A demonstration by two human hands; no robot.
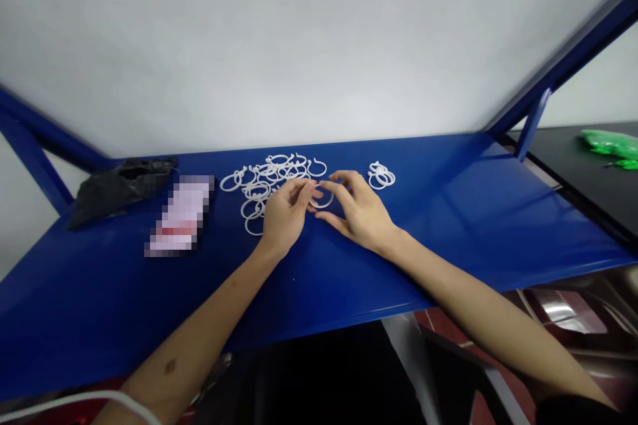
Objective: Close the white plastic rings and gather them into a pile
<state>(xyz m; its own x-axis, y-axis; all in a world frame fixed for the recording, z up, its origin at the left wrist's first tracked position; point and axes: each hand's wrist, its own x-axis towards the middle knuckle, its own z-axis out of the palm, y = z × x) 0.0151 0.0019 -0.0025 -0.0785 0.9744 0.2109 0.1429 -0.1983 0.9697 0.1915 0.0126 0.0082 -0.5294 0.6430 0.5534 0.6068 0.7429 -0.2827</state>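
Note:
Both my hands meet over a blue shelf (pixel 448 212). My left hand (pixel 284 212) and my right hand (pixel 361 209) pinch the same white plastic ring (pixel 323 199) between their fingertips, one on each side. Behind my left hand lies a loose pile of several white open rings (pixel 264 176). A small stack of joined white rings (pixel 381 176) rests just beyond my right hand.
A black plastic bag (pixel 119 182) lies at the shelf's far left, with a blurred white-and-red packet (pixel 180 214) beside it. Blue frame struts (pixel 533 123) rise at both ends. A green bag (pixel 611 144) lies on a dark table to the right.

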